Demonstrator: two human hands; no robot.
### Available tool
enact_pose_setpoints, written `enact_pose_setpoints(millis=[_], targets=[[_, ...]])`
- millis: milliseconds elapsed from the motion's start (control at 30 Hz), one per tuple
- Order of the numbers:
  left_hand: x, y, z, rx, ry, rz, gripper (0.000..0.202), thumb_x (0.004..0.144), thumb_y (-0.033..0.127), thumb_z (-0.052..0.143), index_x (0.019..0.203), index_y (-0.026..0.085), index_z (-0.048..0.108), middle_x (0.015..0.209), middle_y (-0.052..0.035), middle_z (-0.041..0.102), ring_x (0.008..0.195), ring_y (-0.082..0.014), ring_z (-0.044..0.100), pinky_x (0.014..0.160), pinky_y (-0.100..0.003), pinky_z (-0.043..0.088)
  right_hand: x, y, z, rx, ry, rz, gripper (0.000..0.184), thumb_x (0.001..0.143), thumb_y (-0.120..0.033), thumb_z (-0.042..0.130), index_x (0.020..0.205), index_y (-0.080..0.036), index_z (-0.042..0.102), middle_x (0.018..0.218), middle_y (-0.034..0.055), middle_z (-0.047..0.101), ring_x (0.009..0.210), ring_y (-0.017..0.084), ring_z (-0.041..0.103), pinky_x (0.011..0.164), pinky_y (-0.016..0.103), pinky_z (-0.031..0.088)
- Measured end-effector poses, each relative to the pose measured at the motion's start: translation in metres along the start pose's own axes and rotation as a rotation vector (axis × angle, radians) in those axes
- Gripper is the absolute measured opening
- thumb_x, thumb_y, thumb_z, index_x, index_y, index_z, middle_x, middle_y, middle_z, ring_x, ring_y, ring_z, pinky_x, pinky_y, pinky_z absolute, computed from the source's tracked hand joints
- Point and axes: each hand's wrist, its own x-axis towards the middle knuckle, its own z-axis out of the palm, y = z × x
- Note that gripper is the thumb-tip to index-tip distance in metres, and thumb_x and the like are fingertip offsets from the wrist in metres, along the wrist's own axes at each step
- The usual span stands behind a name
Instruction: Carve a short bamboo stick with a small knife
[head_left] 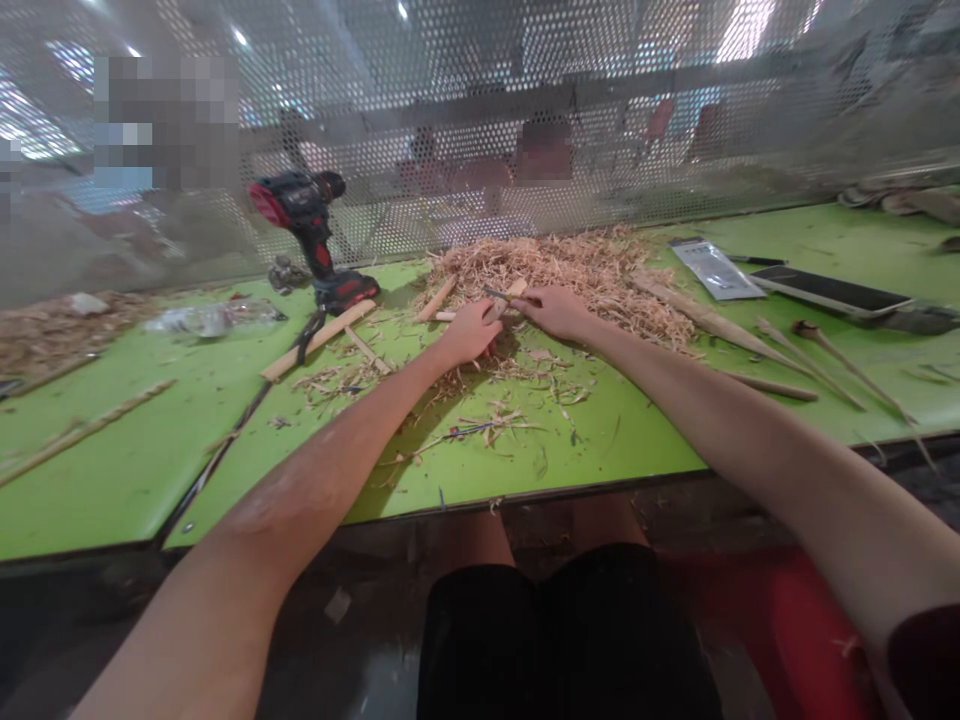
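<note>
Both my hands meet above the green tabletop (630,445), at the front edge of a heap of wood shavings (555,255). My left hand (471,333) is closed on a small pale piece of wood (495,311), its fingers curled round it. My right hand (556,312) is closed on a slim tool that looks like a small knife (498,294). The tool's thin dark end reaches over to the wood in my left hand. Fine detail at the fingertips is too small to make out. Curly shavings lie under and around both hands.
A cordless drill (311,235) stands on its battery at the left, by a flat wooden strip (319,342). At the right lie a phone (832,290), a silvery packet (716,268) and several thin sticks. A perforated metal screen (480,110) rises behind the table.
</note>
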Motion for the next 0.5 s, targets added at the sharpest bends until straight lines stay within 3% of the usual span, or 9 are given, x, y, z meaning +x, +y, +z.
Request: enact_pose_setpoints(millis=[500], targets=[[0.0037,-0.0052,0.0007,0.0,0.003,0.022,0.02,0.097,0.01,0.053,0.112,0.013,0.066,0.057,0.0038,0.059,0.045,-0.0139,0.056,0.051,-0.025,0.045,-0.0004,-0.0004,-0.0005,-0.002,-0.003,-0.005,0.045,0.112,-0.053,0.047,0.091,-0.018,0.067,0.082,0.0057,0.068,0.071,0.017,0.053,0.066,0.028,0.032]])
